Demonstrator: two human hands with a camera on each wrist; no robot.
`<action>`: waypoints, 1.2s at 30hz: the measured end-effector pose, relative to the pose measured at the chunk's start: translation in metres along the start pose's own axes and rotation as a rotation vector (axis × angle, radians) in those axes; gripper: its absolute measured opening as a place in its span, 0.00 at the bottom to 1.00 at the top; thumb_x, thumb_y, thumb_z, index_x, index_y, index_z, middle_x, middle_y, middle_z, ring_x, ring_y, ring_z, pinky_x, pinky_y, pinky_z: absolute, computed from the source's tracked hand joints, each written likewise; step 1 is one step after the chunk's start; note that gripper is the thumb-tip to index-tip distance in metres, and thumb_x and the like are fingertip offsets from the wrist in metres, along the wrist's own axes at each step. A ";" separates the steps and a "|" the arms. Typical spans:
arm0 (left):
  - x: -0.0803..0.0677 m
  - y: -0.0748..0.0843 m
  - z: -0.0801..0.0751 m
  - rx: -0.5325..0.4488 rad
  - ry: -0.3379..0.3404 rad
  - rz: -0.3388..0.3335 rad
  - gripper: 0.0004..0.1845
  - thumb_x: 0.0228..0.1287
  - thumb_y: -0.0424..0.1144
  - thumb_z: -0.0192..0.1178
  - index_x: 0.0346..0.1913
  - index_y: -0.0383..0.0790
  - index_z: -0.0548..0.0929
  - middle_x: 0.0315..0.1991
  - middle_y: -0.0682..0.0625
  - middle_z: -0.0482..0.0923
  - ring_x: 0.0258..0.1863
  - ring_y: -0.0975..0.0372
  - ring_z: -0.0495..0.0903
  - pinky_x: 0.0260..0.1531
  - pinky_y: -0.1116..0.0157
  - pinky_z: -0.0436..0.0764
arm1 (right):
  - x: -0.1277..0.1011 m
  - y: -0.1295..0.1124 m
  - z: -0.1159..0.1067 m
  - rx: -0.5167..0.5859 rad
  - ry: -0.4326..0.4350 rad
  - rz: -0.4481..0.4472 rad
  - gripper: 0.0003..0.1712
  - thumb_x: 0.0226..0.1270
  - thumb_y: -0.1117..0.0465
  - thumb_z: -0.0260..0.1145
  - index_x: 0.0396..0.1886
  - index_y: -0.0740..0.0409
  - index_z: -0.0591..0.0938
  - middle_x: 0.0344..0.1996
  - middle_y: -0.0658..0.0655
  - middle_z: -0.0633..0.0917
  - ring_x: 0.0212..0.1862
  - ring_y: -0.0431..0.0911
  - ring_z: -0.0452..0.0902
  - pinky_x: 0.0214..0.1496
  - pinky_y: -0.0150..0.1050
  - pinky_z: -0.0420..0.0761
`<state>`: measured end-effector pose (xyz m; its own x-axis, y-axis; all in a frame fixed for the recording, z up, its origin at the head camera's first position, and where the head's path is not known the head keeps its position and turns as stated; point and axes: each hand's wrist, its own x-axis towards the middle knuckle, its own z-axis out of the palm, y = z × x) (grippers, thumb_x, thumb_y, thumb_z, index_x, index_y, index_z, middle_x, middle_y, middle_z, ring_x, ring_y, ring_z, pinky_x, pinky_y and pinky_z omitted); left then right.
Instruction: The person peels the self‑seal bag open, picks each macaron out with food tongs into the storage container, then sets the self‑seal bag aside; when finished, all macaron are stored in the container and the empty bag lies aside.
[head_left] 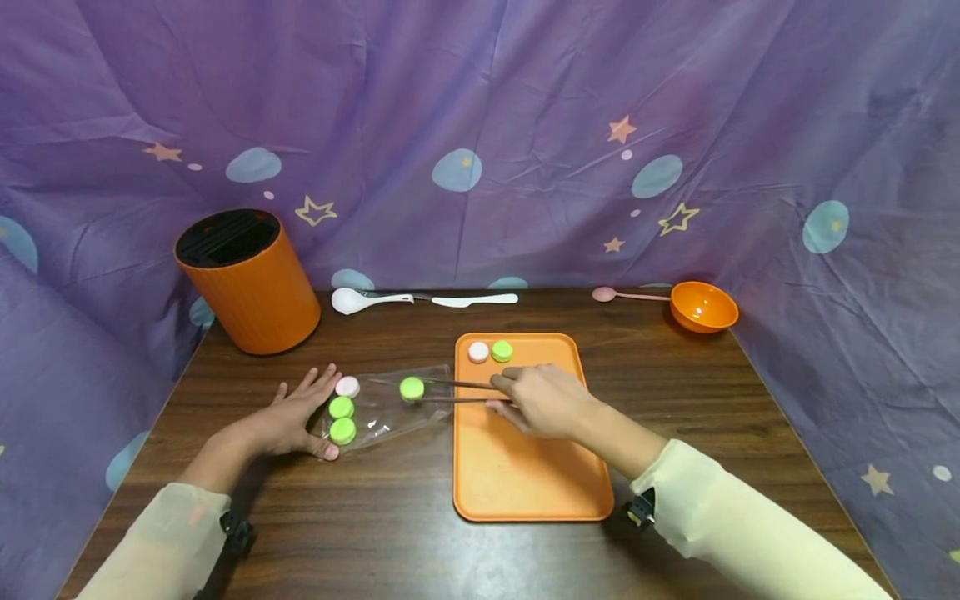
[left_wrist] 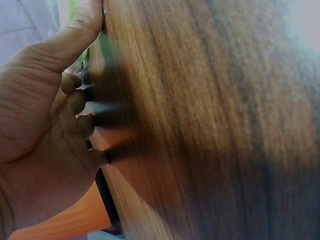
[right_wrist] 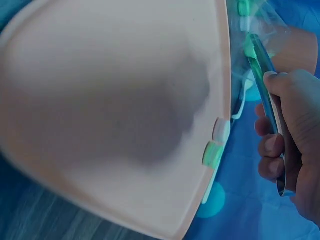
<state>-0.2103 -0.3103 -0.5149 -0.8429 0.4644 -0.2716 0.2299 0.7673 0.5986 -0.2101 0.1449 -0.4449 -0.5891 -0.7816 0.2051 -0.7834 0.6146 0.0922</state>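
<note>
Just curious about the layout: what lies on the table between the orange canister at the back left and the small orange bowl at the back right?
In the head view, a white spoon and white knife lie end to end, then a pink spoon beside the bowl.

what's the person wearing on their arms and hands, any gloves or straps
No gloves: both the left hand and the right hand are bare. Each arm has a long, loose, pale cream sleeve ending just short of the wrist. A small black strap-like fitting sits at each cuff.
</note>
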 end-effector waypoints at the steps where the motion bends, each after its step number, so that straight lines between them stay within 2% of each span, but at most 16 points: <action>1: 0.000 0.000 0.000 -0.002 0.000 0.001 0.83 0.41 0.76 0.80 0.91 0.37 0.46 0.92 0.34 0.32 0.90 0.33 0.26 0.77 0.20 0.23 | -0.002 0.001 -0.001 -0.008 0.002 -0.001 0.16 0.83 0.45 0.67 0.44 0.52 0.89 0.28 0.46 0.84 0.22 0.38 0.76 0.21 0.37 0.77; 8: -0.002 0.005 0.000 0.006 0.002 -0.004 0.81 0.44 0.73 0.81 0.91 0.35 0.46 0.92 0.33 0.33 0.90 0.32 0.27 0.77 0.20 0.25 | -0.014 0.007 -0.006 -0.040 0.046 -0.025 0.15 0.81 0.45 0.69 0.44 0.51 0.88 0.28 0.46 0.84 0.22 0.38 0.77 0.21 0.37 0.78; 13: -0.006 0.014 -0.003 -0.011 -0.015 -0.008 0.78 0.49 0.68 0.81 0.91 0.34 0.45 0.92 0.33 0.31 0.89 0.32 0.26 0.77 0.21 0.23 | -0.024 0.012 -0.008 -0.034 0.062 -0.011 0.14 0.80 0.46 0.71 0.41 0.51 0.87 0.26 0.46 0.82 0.21 0.37 0.73 0.19 0.35 0.73; 17: -0.005 0.011 -0.002 -0.009 -0.010 -0.012 0.79 0.47 0.69 0.82 0.91 0.35 0.45 0.92 0.33 0.32 0.90 0.32 0.26 0.77 0.20 0.24 | -0.033 0.018 -0.010 -0.015 0.061 0.018 0.14 0.78 0.46 0.73 0.38 0.51 0.85 0.25 0.45 0.80 0.20 0.36 0.68 0.18 0.34 0.69; 20: -0.003 0.005 -0.001 -0.014 -0.007 0.009 0.80 0.47 0.72 0.80 0.91 0.37 0.45 0.92 0.34 0.31 0.90 0.33 0.25 0.76 0.20 0.23 | -0.040 0.025 -0.013 0.002 0.059 0.045 0.14 0.77 0.47 0.75 0.40 0.52 0.86 0.25 0.46 0.80 0.20 0.36 0.68 0.18 0.35 0.71; 26: -0.001 0.004 0.001 0.013 -0.009 -0.010 0.78 0.48 0.70 0.81 0.91 0.37 0.46 0.92 0.36 0.32 0.90 0.34 0.27 0.78 0.20 0.27 | -0.055 0.042 -0.021 0.026 0.037 0.120 0.15 0.77 0.48 0.75 0.46 0.55 0.88 0.29 0.48 0.85 0.21 0.38 0.72 0.20 0.39 0.76; 30: -0.002 0.006 0.000 -0.004 -0.013 -0.002 0.79 0.47 0.71 0.80 0.91 0.36 0.45 0.92 0.35 0.31 0.90 0.33 0.26 0.78 0.20 0.24 | -0.067 0.057 -0.023 0.021 0.023 0.162 0.14 0.77 0.50 0.75 0.45 0.57 0.89 0.30 0.50 0.87 0.23 0.40 0.76 0.22 0.42 0.79; 36: -0.004 0.009 -0.001 -0.004 -0.011 -0.001 0.79 0.48 0.71 0.80 0.91 0.35 0.45 0.92 0.33 0.31 0.90 0.33 0.26 0.77 0.20 0.25 | -0.083 0.080 -0.021 0.006 0.010 0.239 0.15 0.77 0.51 0.74 0.49 0.59 0.91 0.37 0.55 0.93 0.28 0.48 0.88 0.26 0.49 0.86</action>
<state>-0.2057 -0.3057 -0.5081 -0.8377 0.4685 -0.2807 0.2270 0.7661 0.6013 -0.2197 0.2610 -0.4338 -0.7559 -0.6130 0.2300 -0.6232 0.7813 0.0345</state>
